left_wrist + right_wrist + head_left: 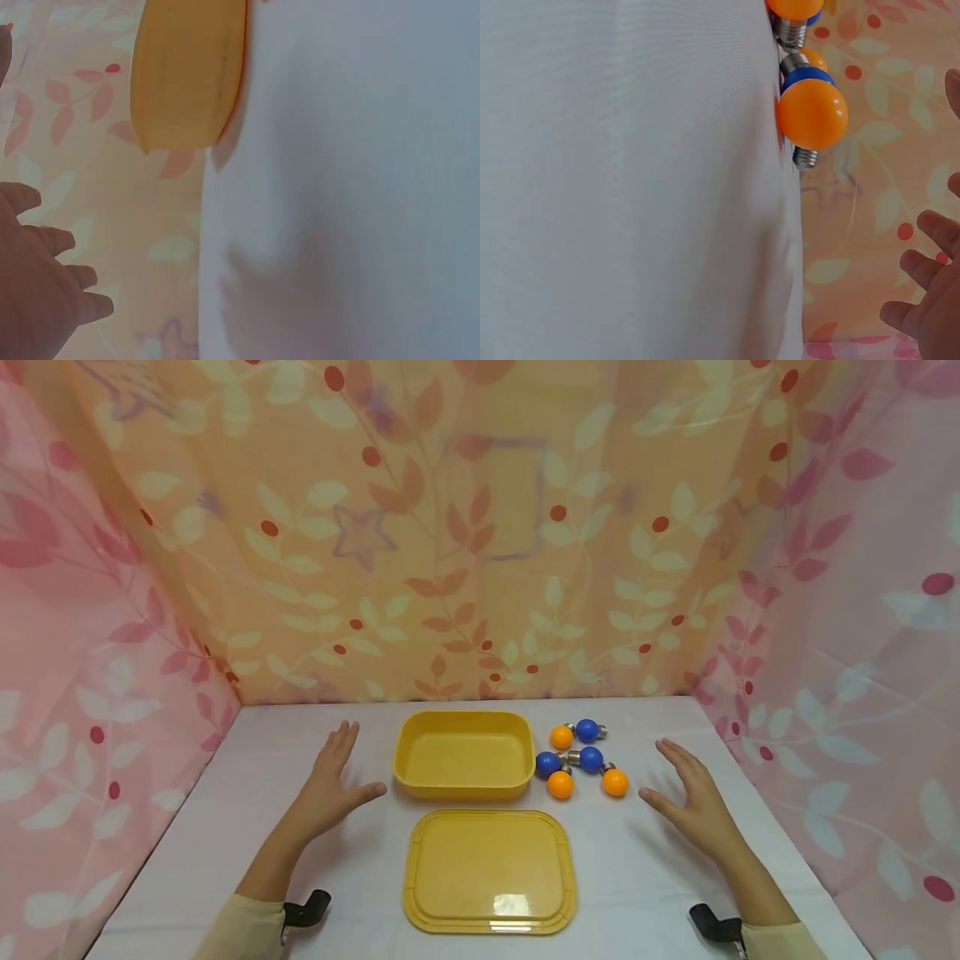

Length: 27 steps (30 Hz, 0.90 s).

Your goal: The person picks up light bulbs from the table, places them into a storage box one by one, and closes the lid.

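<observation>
My left hand (330,793) hovers left of a yellow plastic box (463,793), fingers extended and thumb pointing toward it. The box has no lid on and its inside shows bare. In front of it lies a flat yellow lid (489,870). Several light bulbs, some orange (560,785) and some blue (587,731), with silver screw bases, lie in a loose group beside the box. My right hand (696,802) is held to the right of the bulbs, fingers spread, holding nothing. In the right wrist view, an orange bulb (813,114) appears near that hand.
A white cloth (360,893) covers the table. Patterned fabric walls (450,527) stand behind it and on both sides. Each wrist wears a black camera mount, the left mount (307,909) and the right mount (715,925).
</observation>
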### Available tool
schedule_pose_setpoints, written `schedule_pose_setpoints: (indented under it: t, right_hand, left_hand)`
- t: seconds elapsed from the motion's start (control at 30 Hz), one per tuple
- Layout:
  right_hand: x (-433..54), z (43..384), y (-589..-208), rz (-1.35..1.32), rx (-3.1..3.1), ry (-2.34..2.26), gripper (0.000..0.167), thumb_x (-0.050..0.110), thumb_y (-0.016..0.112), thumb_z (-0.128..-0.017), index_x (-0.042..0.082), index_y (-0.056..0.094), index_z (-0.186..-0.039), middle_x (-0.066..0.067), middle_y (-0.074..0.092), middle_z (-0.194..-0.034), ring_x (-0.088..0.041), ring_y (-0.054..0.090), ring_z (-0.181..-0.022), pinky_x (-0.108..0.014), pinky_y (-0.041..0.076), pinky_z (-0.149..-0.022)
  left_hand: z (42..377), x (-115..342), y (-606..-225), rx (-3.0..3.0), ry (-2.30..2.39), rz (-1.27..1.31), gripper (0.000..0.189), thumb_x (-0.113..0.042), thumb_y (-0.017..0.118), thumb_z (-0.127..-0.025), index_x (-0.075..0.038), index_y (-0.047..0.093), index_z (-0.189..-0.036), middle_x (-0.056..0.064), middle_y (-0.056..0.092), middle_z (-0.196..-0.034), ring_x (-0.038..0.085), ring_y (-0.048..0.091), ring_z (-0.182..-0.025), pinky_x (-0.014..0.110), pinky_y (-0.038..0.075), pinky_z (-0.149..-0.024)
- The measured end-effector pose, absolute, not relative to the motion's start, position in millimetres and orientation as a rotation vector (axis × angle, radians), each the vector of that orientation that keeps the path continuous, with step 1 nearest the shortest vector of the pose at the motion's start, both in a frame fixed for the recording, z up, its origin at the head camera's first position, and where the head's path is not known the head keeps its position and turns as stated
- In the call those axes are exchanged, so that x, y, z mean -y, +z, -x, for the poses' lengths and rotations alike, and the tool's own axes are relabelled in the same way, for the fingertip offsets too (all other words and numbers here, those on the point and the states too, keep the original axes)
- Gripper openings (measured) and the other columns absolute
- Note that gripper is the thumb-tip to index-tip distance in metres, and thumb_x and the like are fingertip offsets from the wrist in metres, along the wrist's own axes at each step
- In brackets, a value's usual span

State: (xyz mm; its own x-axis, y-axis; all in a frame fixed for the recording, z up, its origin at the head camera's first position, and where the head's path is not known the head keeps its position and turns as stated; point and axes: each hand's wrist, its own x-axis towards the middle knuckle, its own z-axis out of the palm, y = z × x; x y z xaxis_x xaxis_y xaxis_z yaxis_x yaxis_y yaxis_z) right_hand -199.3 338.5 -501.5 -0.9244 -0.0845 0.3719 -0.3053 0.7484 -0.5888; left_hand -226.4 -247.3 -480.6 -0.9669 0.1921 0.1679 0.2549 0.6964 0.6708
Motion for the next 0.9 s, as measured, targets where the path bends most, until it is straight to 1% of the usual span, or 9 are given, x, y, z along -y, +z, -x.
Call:
schedule_pose_setpoints:
  t: [0.1, 0.23, 0.3, 0.4, 0.53, 0.63, 0.7, 0.8, 0.9]
  right_hand:
    - [-334.6, 200.1, -501.9, -0.286, 2.646, 0.983, 0.084, 0.031, 0.082, -0.088, 0.012, 0.039, -0.158, -0.022, 0.037, -0.16, -0.051, 0.031, -0.144, -0.08, 0.033, -0.105]
    - [-330.5, 202.1, -503.5, -0.253, 2.661, 1.001, 0.084, 0.031, 0.081, -0.089, 0.013, 0.038, -0.159, -0.022, 0.037, -0.16, -0.05, 0.032, -0.144, -0.08, 0.034, -0.105]
    - [-328.8, 203.6, -504.4, -0.249, 2.661, 1.008, 0.083, 0.03, 0.081, -0.09, 0.014, 0.038, -0.159, -0.022, 0.038, -0.16, -0.049, 0.032, -0.145, -0.08, 0.034, -0.106]
    - [-327.4, 205.5, -506.9, -0.257, 2.65, 1.02, 0.082, 0.029, 0.082, -0.089, 0.013, 0.04, -0.158, -0.022, 0.04, -0.158, -0.049, 0.033, -0.144, -0.078, 0.033, -0.107]
    - [-326.4, 207.8, -511.0, -0.257, 2.646, 1.047, 0.08, 0.03, 0.082, -0.089, 0.01, 0.042, -0.156, -0.022, 0.042, -0.157, -0.048, 0.035, -0.144, -0.077, 0.033, -0.108]
    - [-325.6, 210.5, -512.5, -0.235, 2.663, 1.067, 0.079, 0.03, 0.081, -0.09, 0.01, 0.042, -0.156, -0.022, 0.042, -0.157, -0.048, 0.035, -0.144, -0.077, 0.033, -0.109]
    - [-324.7, 212.7, -512.0, -0.217, 2.675, 1.081, 0.078, 0.031, 0.08, -0.09, 0.011, 0.042, -0.156, -0.021, 0.042, -0.157, -0.047, 0.035, -0.144, -0.077, 0.032, -0.11]
    - [-323.1, 217.2, -511.2, -0.2, 2.699, 1.088, 0.076, 0.034, 0.079, -0.092, 0.013, 0.043, -0.156, -0.02, 0.042, -0.157, -0.048, 0.037, -0.143, -0.076, 0.033, -0.11]
    - [-321.4, 221.5, -512.3, -0.193, 2.718, 1.098, 0.073, 0.035, 0.079, -0.092, 0.012, 0.046, -0.153, -0.021, 0.044, -0.155, -0.047, 0.039, -0.142, -0.075, 0.032, -0.112]
  left_hand:
    - [229.1, 242.4, -483.2, 2.814, -1.187, 0.357, 0.116, -0.044, 0.085, -0.082, -0.02, 0.01, -0.167, 0.012, 0.003, -0.173, 0.045, -0.002, -0.157, 0.079, 0.008, -0.117]
    - [234.3, 234.6, -488.0, 2.819, -1.229, 0.345, 0.116, -0.046, 0.085, -0.082, -0.018, 0.011, -0.167, 0.014, 0.006, -0.173, 0.044, 0.001, -0.157, 0.076, 0.01, -0.119]
    - [236.6, 230.9, -490.5, 2.823, -1.242, 0.335, 0.117, -0.048, 0.086, -0.081, -0.019, 0.012, -0.167, 0.013, 0.008, -0.173, 0.041, 0.002, -0.158, 0.074, 0.011, -0.121]
    - [238.2, 226.2, -493.9, 2.822, -1.276, 0.337, 0.116, -0.047, 0.086, -0.081, -0.015, 0.014, -0.166, 0.014, 0.01, -0.172, 0.041, 0.004, -0.158, 0.071, 0.012, -0.122]
    - [237.0, 220.1, -499.4, 2.823, -1.349, 0.322, 0.114, -0.043, 0.086, -0.082, -0.014, 0.015, -0.166, 0.013, 0.011, -0.172, 0.041, 0.006, -0.158, 0.068, 0.012, -0.124]
    - [236.7, 216.0, -504.8, 2.832, -1.397, 0.323, 0.116, -0.044, 0.086, -0.082, -0.016, 0.012, -0.166, 0.011, 0.009, -0.173, 0.04, 0.008, -0.158, 0.066, 0.013, -0.124]
    - [237.3, 214.3, -507.9, 2.838, -1.426, 0.321, 0.118, -0.047, 0.086, -0.081, -0.019, 0.01, -0.167, 0.01, 0.009, -0.173, 0.04, 0.011, -0.158, 0.066, 0.016, -0.124]
    - [238.6, 213.3, -510.0, 2.835, -1.475, 0.296, 0.118, -0.049, 0.085, -0.081, -0.022, 0.009, -0.167, 0.012, 0.01, -0.172, 0.043, 0.016, -0.156, 0.065, 0.02, -0.124]
    - [239.7, 213.0, -511.5, 2.82, -1.538, 0.26, 0.114, -0.049, 0.084, -0.083, -0.019, 0.012, -0.167, 0.014, 0.013, -0.171, 0.047, 0.022, -0.153, 0.063, 0.025, -0.122]
